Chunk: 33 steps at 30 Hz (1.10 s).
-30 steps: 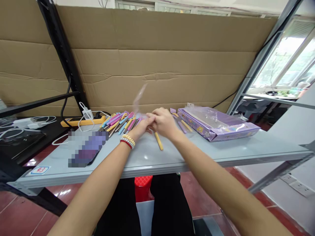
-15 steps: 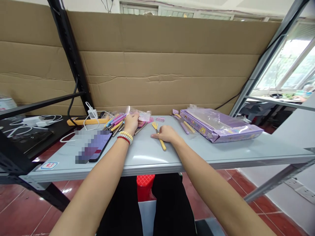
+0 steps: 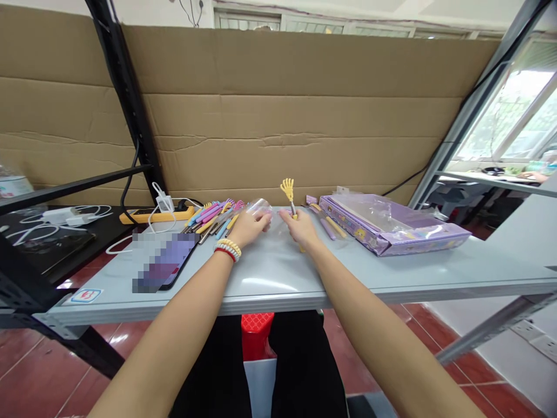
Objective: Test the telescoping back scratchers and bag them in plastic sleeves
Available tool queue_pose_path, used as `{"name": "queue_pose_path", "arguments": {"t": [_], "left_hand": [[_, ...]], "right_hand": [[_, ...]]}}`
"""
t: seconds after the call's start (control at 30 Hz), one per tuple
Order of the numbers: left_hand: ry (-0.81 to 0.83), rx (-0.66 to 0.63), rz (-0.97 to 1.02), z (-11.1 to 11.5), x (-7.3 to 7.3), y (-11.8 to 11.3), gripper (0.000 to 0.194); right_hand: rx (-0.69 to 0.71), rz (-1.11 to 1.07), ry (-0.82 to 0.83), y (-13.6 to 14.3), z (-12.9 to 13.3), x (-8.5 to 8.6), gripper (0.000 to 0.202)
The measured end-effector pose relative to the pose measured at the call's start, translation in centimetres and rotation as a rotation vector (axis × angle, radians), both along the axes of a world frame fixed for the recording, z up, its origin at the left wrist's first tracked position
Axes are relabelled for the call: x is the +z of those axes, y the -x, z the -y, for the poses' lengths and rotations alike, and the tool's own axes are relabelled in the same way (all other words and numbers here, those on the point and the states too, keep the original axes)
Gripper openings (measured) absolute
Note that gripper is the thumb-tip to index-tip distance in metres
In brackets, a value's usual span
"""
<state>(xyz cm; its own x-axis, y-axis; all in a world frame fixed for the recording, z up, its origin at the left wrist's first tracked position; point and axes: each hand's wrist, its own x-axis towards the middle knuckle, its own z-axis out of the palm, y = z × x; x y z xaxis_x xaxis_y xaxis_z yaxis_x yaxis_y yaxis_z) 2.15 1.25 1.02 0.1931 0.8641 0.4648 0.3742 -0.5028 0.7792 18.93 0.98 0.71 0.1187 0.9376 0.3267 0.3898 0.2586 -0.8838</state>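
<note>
My right hand (image 3: 300,227) is closed round a yellow hand-shaped stick (image 3: 287,188), which stands upright with its fingered end at the top. To its left, my left hand (image 3: 250,226) grips a clear plastic wrapper (image 3: 260,205), whose far part bulges above the fingers. Left of that hand lies a pile of similar sticks (image 3: 209,216) in purple, yellow, blue and pink. Right of my right hand, a purple and a yellow stick (image 3: 334,226) lie beside a purple open box (image 3: 394,238) with clear plastic in it.
A phone (image 3: 176,261) lies at the table's left, near a yellow power strip (image 3: 143,216) with white cables. Cardboard (image 3: 296,116) stands behind the table (image 3: 278,278). Metal posts rise left and right. A person's hand (image 3: 534,176) shows at the far right.
The yellow stick has been lifted off the table and turned upright by my right hand. My left hand has moved right with the wrapper, away from the pile.
</note>
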Motion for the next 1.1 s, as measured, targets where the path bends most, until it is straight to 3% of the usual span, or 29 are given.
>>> {"name": "queue_pose_path", "arguments": {"t": [0.13,0.23,0.37,0.5,0.6,0.7,0.77,0.93,1.1], "left_hand": [[-0.063,-0.095,-0.071,0.8,0.1,-0.7,0.037],[-0.08,-0.078,-0.025,0.4,0.0,-0.4,0.037],[-0.093,-0.024,0.068,-0.3,0.0,-0.1,0.036],[-0.041,0.014,0.205,-0.2,0.3,-0.1,0.037],[0.05,-0.033,0.118,0.1,0.3,-0.1,0.039],[0.13,-0.145,0.048,0.1,0.1,-0.2,0.032],[0.185,-0.167,0.15,-0.3,0.0,-0.2,0.025],[0.304,-0.032,0.502,-1.2,0.0,0.4,0.021],[0.308,0.104,0.577,-1.5,-0.1,0.7,0.024]], "right_hand": [[-0.019,0.078,0.03,-0.1,0.2,0.2,0.039],[0.086,-0.064,0.133,-0.1,0.1,0.2,0.031],[0.25,-0.299,0.167,0.2,0.3,0.3,0.043],[0.289,-0.45,0.138,0.2,0.8,0.7,0.053],[0.303,-0.505,0.116,0.1,1.0,0.8,0.057],[0.356,-0.48,0.14,0.0,0.9,0.7,0.06],[0.386,-0.443,0.169,0.1,0.8,0.5,0.06],[0.358,-0.289,0.14,0.1,0.7,0.5,0.044],[0.353,-0.125,0.099,0.2,0.8,0.4,0.02]]}}
